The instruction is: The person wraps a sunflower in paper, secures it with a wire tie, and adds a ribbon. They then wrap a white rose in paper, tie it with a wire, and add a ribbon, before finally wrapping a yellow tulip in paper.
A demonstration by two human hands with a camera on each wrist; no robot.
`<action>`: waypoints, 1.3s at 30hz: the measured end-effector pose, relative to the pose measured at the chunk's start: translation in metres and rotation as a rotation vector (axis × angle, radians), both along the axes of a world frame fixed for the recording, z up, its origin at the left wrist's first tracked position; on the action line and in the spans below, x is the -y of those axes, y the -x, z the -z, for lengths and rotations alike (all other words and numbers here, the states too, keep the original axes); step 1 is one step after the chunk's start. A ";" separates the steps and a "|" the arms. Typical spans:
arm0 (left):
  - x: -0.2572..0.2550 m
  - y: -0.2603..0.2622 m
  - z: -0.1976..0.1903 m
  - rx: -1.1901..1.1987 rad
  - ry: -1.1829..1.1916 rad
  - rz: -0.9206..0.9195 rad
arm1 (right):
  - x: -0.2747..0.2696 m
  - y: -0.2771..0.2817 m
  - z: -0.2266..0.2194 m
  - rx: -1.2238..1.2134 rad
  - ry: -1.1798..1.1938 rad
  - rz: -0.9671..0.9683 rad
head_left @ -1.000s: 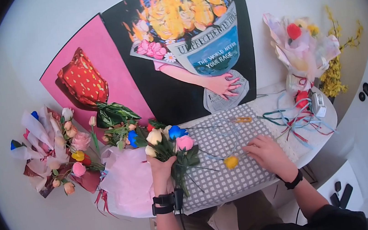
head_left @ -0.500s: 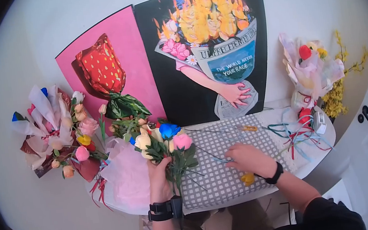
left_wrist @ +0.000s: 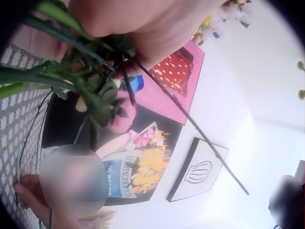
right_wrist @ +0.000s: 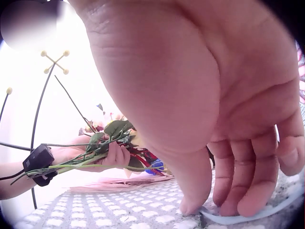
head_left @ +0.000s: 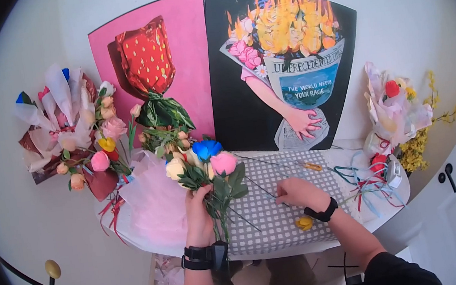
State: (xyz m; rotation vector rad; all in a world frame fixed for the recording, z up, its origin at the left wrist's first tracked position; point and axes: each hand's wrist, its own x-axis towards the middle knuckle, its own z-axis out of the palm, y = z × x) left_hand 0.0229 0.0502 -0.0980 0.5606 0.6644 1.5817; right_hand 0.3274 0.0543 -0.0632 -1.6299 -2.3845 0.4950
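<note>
My left hand (head_left: 198,217) grips a bunch of artificial flowers by the stems, held above the table's left-centre. In it are a blue rose (head_left: 206,149), a pink rose (head_left: 223,163) and cream roses (head_left: 175,169), with dark leaves and loose stem ends (right_wrist: 76,162) sticking out past the wrist. Low over the grey checked cloth (head_left: 273,234), my right hand (head_left: 303,195) pinches a light blue ribbon (right_wrist: 231,220) between thumb and fingertips. A yellow flower (head_left: 304,223) lies on the cloth, just below the right wrist.
Pale pink wrapping paper (head_left: 159,208) lies at left, near wrapped bouquets (head_left: 66,122). An orange cutter (head_left: 312,166) lies at the cloth's back. Tangled ribbons (head_left: 357,175) and another wrapped bouquet (head_left: 396,102) are on the right. Two paintings (head_left: 234,102) stand along the back.
My right hand has gone from spread fingers right of the yellow flower to a pinch on the ribbon, farther left. The flower now sits under that wrist. My left hand keeps its grip; the head view shifted.
</note>
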 end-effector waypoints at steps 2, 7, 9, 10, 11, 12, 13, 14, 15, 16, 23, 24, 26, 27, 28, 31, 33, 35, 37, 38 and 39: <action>0.003 -0.002 0.002 -0.001 -0.027 -0.012 | 0.001 -0.011 0.002 -0.010 0.023 -0.046; 0.010 -0.002 0.003 0.000 0.025 -0.003 | 0.010 -0.031 -0.024 -0.107 0.037 -0.032; 0.008 0.002 0.010 -0.042 0.016 -0.017 | 0.014 -0.050 -0.037 -0.264 -0.278 0.063; 0.008 0.003 0.013 -0.022 0.014 -0.018 | 0.019 -0.058 -0.052 -0.377 -0.263 0.170; 0.008 0.003 0.013 -0.022 0.015 0.000 | 0.024 -0.068 -0.069 -0.491 -0.250 0.278; 0.009 0.003 0.011 -0.037 0.021 -0.014 | 0.027 -0.082 -0.081 -0.630 -0.440 0.286; 0.011 0.004 0.009 -0.053 0.027 -0.027 | 0.032 -0.097 -0.092 -0.764 -0.634 0.292; 0.012 0.004 0.008 -0.028 0.034 -0.010 | 0.038 -0.111 -0.104 -0.825 -0.905 0.323; 0.012 0.005 0.008 -0.027 0.036 0.007 | 0.045 -0.125 -0.117 -0.873 -1.182 0.347; 0.013 0.005 0.008 -0.030 0.043 -0.012 | 0.054 -0.140 -0.128 -0.868 -1.380 0.367; 0.018 -0.003 0.001 -0.092 0.034 -0.012 | 0.101 -0.216 -0.130 -0.590 -1.556 0.459; 0.019 -0.003 -0.001 -0.078 0.052 -0.006 | 0.108 -0.228 -0.124 -0.466 -1.526 0.528; 0.021 -0.004 -0.007 -0.068 0.070 0.004 | 0.123 -0.247 -0.126 -0.328 -1.603 0.606; 0.023 -0.004 -0.011 -0.068 0.079 -0.008 | 0.130 -0.255 -0.128 -0.191 -1.670 0.674; 0.024 -0.005 -0.013 -0.068 0.088 -0.023 | 0.136 -0.258 -0.133 -0.286 -1.695 0.683; 0.024 -0.001 -0.011 -0.064 0.080 -0.040 | 0.143 -0.274 -0.140 -0.397 -1.686 0.572; 0.023 -0.001 -0.012 -0.061 0.072 -0.029 | 0.145 -0.282 -0.138 -0.474 -1.436 0.568; 0.024 -0.004 -0.014 -0.059 0.065 -0.018 | 0.143 -0.278 -0.143 -0.544 -1.184 0.562; 0.024 -0.007 -0.016 -0.056 0.078 -0.017 | 0.129 -0.267 -0.146 -0.608 -1.038 0.476; 0.022 -0.006 -0.012 -0.058 0.080 -0.014 | 0.123 -0.267 -0.150 -0.617 -1.013 0.412; 0.019 -0.003 -0.004 -0.098 0.056 -0.002 | 0.117 -0.265 -0.157 -0.617 -1.012 0.416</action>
